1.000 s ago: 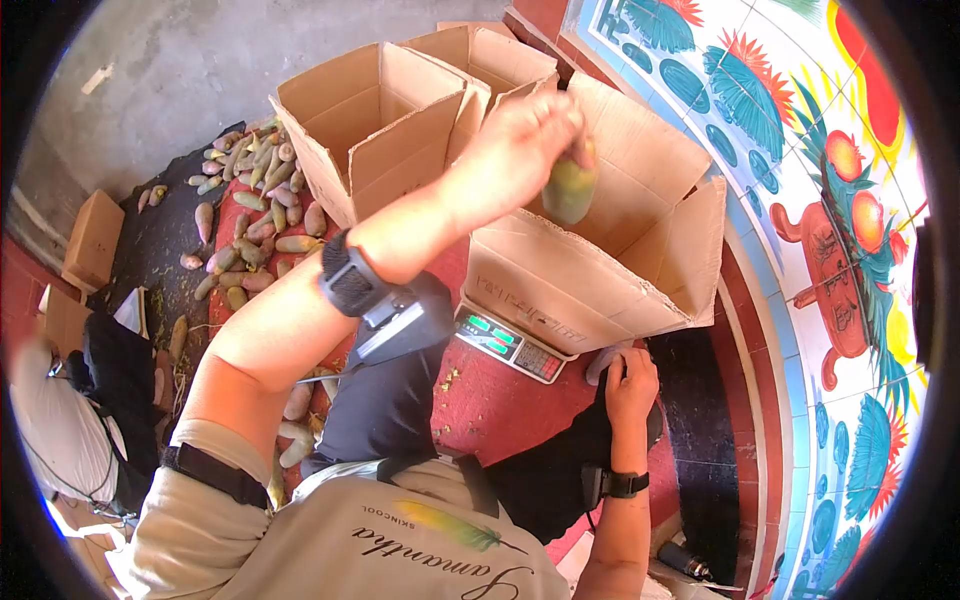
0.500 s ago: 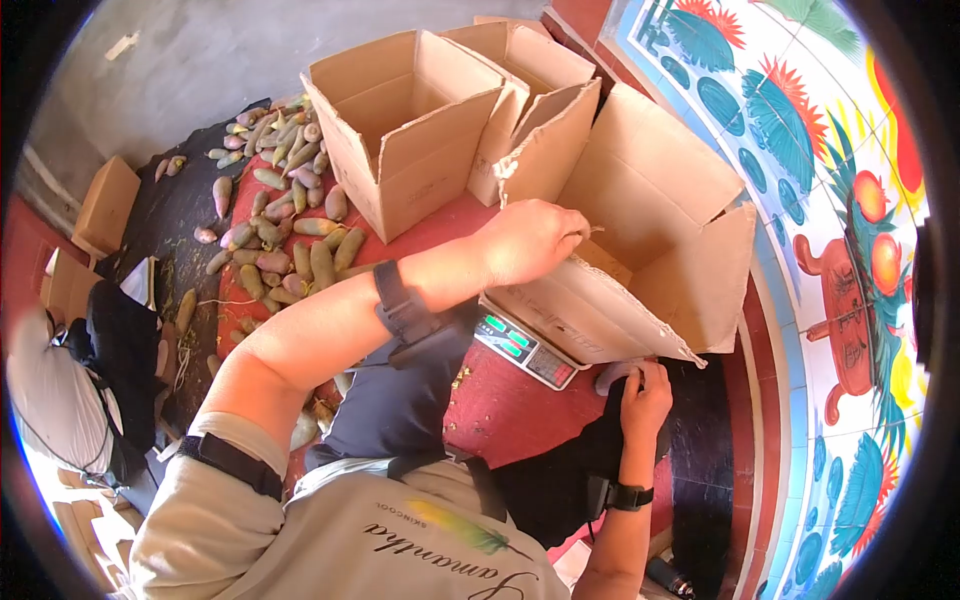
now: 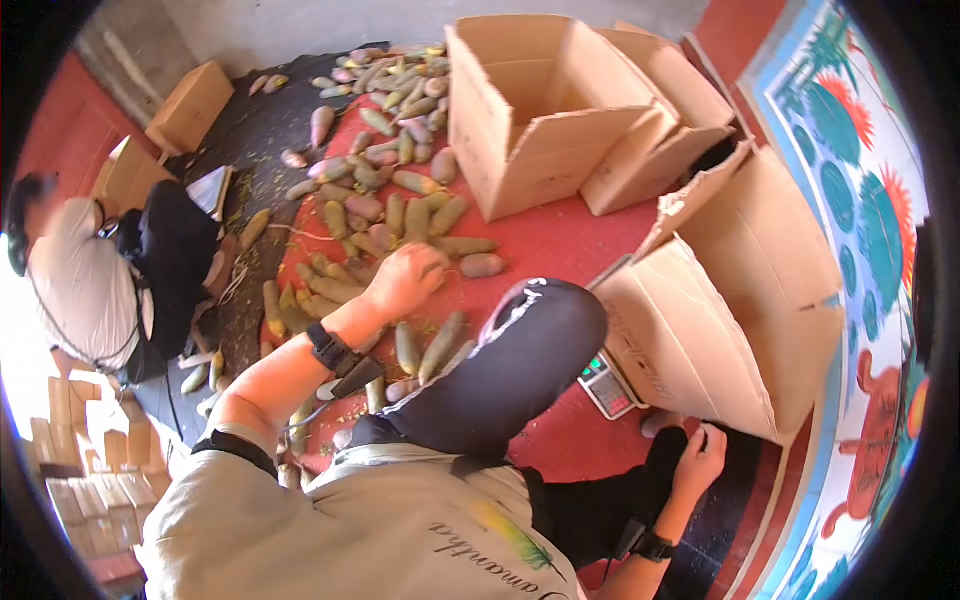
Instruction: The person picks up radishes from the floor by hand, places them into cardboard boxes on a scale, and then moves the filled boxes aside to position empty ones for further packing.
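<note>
My left hand (image 3: 408, 280) is over the radishes, its fingers loosely bent, slightly blurred and with nothing visible in them. Beneath and around it lie green and pinkish radishes (image 3: 417, 220) on a red floor covering. One pinkish radish (image 3: 482, 265) lies just to the right of the fingertips. My right hand (image 3: 700, 460) hangs beside my dark-clothed right knee, fingers curved with a gap to the thumb and nothing seen in them. Near it, a large open cardboard box (image 3: 690, 335) stands tilted over a scale (image 3: 607, 385) with a green display, which it partly hides.
Open cardboard boxes (image 3: 550, 160) stand behind, by the wall. A person (image 3: 90, 270) sits at the left, near a brown carton (image 3: 190, 108). Stacked small boxes (image 3: 95, 510) are at lower left. A painted tile wall (image 3: 850, 200) borders the right side.
My left hand has left the rim of the box on the scale and moved left and down to the radishes. The view has turned left. My right hand stays low by the knee.
</note>
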The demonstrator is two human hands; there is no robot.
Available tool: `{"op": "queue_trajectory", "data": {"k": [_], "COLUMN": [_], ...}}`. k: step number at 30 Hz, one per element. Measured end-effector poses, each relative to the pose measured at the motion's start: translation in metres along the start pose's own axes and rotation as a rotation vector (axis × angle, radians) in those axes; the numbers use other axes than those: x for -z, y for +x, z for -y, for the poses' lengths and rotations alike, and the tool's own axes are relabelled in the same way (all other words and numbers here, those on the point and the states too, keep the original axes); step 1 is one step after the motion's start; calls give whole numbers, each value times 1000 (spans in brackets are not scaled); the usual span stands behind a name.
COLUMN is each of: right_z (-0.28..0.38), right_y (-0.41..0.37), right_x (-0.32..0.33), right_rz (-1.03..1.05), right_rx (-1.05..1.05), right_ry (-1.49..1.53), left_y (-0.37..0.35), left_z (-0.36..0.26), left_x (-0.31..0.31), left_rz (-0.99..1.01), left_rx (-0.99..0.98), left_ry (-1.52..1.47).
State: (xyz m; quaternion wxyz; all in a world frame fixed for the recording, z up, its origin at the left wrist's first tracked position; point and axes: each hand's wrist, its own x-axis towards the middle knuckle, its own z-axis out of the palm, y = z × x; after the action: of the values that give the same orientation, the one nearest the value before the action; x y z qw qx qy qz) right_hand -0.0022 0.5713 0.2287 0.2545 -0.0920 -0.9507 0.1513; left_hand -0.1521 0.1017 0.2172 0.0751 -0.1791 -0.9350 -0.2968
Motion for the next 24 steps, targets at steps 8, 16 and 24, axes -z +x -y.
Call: {"op": "queue_trajectory", "data": {"k": [8, 16, 24], "right_z": [3, -4, 0], "right_y": [3, 3, 3], "right_x": [-4, -10, -9], "right_rz": [87, 100, 155], "right_rx": [2, 50, 11], "right_ry": [-37, -101, -149], "left_y": [-164, -218, -193], "left_z": [138, 151, 138], "left_x": [-39, -75, -100], "left_rz": [440, 674, 362], "left_rx": [690, 810, 728], "left_ry": [202, 285, 227]}}
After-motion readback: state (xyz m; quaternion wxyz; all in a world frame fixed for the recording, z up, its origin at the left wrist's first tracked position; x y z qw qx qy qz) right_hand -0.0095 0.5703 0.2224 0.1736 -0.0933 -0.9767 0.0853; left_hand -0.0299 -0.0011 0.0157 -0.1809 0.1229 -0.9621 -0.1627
